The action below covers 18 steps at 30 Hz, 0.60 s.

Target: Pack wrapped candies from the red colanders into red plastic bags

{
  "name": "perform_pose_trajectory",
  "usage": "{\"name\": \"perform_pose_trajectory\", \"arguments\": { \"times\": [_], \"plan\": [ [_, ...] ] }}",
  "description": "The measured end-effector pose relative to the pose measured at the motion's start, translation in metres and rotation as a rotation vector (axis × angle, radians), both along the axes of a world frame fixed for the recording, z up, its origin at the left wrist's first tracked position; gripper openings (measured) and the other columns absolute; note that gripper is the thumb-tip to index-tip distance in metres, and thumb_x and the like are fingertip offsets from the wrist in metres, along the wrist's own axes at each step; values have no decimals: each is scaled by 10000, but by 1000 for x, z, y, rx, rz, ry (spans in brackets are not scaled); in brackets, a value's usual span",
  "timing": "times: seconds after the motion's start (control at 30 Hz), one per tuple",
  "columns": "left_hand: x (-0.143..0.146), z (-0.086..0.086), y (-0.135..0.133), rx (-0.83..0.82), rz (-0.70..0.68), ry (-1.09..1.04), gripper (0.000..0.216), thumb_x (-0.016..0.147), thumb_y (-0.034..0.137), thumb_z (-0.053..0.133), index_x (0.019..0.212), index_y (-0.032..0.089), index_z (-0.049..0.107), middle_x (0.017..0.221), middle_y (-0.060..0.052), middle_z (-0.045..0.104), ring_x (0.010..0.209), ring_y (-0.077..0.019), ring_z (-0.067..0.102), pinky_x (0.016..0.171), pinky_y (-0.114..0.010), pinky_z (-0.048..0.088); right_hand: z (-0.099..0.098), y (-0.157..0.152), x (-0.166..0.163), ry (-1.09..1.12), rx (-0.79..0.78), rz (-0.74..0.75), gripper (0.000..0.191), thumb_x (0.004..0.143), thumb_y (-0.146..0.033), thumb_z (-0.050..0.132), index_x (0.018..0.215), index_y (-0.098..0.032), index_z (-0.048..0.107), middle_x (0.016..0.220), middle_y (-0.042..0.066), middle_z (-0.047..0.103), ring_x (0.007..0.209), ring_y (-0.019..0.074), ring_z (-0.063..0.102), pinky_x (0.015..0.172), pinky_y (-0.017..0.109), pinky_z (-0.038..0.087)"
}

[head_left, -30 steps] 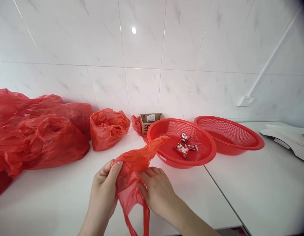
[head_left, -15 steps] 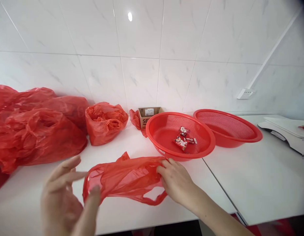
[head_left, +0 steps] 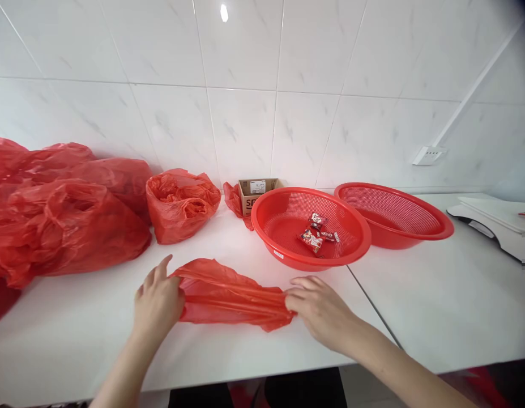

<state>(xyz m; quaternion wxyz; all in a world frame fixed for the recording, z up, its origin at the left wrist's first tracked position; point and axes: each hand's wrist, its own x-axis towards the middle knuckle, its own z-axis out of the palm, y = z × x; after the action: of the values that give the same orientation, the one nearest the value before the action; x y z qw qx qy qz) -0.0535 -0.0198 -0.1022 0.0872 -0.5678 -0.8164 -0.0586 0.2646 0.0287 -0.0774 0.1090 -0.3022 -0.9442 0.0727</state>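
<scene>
Our left hand [head_left: 157,301] grasps the red bag [head_left: 232,296] again, our right hand [head_left: 319,309] pinches the other end, so it stretches between them.

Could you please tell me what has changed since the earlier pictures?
The thin red bag, bunched up a second ago, is now stretched out sideways. The left hand, open half a second ago, now grips its left end; the right hand has moved rightward and holds the other end. The front basket, its small packets and the rear basket stayed put.
</scene>
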Motion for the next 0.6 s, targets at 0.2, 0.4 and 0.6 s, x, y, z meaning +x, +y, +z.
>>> {"name": "perform_pose_trajectory", "arguments": {
  "times": [0.2,0.4,0.6],
  "plan": [
    [8,23,-13,0,-170,-285,561,764,72,339,1175,286,654,1481,-19,414,1140,-256,593,796,-325,530,26,-11,11,251,132,-83,413,825,2,384,1032,-206,675,1245,81,623,1112,227,553,929,403,446],
    [52,36,-16,-13,-346,-582,515,779,123,343,1177,299,620,1364,7,528,847,-163,679,781,-276,525,22,-37,-48,292,-31,61,374,840,-41,394,1021,-209,674,940,48,702,845,176,627,788,298,505],
    [28,31,-20,17,-281,-661,571,749,170,435,1310,252,500,1430,-70,452,1000,-218,652,836,-310,525,5,-5,-19,-72,-253,-158,723,726,-58,584,1412,-257,469,1376,119,538,1200,295,550,968,434,462]
  ]
}}
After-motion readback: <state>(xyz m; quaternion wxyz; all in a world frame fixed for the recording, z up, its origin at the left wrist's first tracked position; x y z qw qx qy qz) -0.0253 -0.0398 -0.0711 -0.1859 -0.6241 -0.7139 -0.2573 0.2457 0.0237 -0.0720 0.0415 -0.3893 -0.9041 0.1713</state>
